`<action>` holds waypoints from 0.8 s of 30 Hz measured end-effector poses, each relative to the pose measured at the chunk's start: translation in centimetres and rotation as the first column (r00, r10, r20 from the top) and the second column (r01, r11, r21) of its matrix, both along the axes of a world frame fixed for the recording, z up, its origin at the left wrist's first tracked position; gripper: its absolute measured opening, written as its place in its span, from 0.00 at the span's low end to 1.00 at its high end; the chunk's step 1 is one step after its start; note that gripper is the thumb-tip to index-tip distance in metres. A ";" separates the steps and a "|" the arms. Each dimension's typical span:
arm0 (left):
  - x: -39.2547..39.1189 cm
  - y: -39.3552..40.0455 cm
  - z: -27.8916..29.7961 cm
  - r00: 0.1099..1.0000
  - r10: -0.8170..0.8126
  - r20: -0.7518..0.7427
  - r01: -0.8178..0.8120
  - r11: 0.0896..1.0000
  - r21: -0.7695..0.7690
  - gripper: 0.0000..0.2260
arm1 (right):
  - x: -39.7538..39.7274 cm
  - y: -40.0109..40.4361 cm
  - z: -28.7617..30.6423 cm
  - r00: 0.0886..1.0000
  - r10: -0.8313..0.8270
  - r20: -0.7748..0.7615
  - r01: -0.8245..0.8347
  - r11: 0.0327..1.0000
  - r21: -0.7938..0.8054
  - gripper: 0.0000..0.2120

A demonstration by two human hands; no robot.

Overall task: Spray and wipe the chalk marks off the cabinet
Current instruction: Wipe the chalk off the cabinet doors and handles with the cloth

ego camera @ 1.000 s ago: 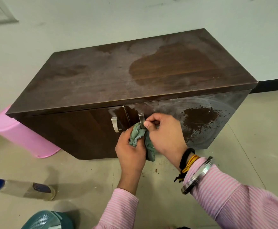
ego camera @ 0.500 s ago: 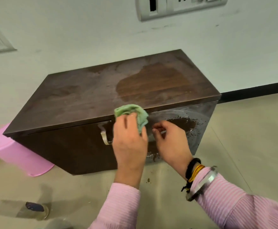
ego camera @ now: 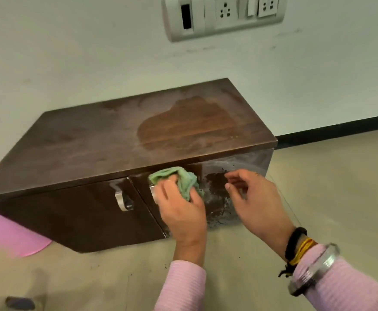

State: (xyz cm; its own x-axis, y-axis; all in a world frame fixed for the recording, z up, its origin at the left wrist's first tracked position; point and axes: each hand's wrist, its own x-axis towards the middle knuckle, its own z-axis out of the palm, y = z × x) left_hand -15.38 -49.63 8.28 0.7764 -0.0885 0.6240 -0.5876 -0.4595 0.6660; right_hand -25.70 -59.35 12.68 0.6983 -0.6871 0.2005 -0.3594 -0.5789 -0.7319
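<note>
A low dark-brown wooden cabinet (ego camera: 89, 144) stands on the floor against the wall. Its top carries a whitish chalk haze around a darker wiped patch (ego camera: 183, 124). The right door (ego camera: 251, 162) shows smeared white marks and a dark speckled patch (ego camera: 215, 182). My left hand (ego camera: 181, 209) grips a bunched green cloth (ego camera: 181, 179) against the top of the right door, covering most of that door's handle. My right hand (ego camera: 251, 198) hovers just right of the cloth, fingers loosely curled, holding nothing. The left door's metal handle (ego camera: 122, 200) is in plain sight.
A pink bin (ego camera: 8, 234) lies on the floor at the cabinet's left end. A dark blurred object (ego camera: 19, 303) sits at the bottom left edge. A socket panel (ego camera: 224, 14) is on the wall above. Dark crumbs dot the floor (ego camera: 340, 187) in front.
My right hand let go of the cloth and drew off to the right. My left hand carried the cloth up to the right door's top edge. The view tilted upward.
</note>
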 end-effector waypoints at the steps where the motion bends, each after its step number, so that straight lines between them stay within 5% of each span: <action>1: -0.4 -0.4 -1.2 0.996 -0.066 0.061 0.061 0.995 0.083 0.14 | 0.2 -0.1 -0.3 1.000 0.007 -0.005 -0.007 1.000 0.003 0.10; 5: -0.9 0.4 -5.5 0.953 -0.303 0.013 0.282 0.902 0.327 0.21 | 0.9 -0.2 -1.2 1.000 0.012 0.006 -0.011 1.000 -0.005 0.12; 11: 0.3 -1.8 -1.1 0.964 -0.125 0.236 0.126 0.992 0.013 0.13 | 0.6 -0.5 -1.6 0.989 -0.093 0.111 0.097 0.995 -0.031 0.07; 15: -0.3 -2.9 -3.4 0.815 -0.408 0.411 0.234 0.881 0.411 0.13 | -0.9 -1.2 -1.8 0.962 -0.218 0.166 0.225 0.974 -0.025 0.05; 18: 1.0 -0.3 -6.0 0.816 -0.500 0.288 0.272 0.774 0.572 0.19 | -2.0 -2.9 -1.6 0.938 -0.308 0.161 0.311 0.950 0.002 0.07; 21: 2.2 2.2 -6.1 0.881 -0.400 0.252 0.228 0.826 0.515 0.19 | -2.6 -4.8 -1.1 0.912 -0.377 0.162 0.376 0.926 0.041 0.07; 24: 1.1 -0.7 -2.6 0.889 -0.279 0.363 0.183 0.943 0.277 0.15 | -2.7 -5.3 -1.2 0.918 -0.364 0.155 0.360 0.931 0.054 0.07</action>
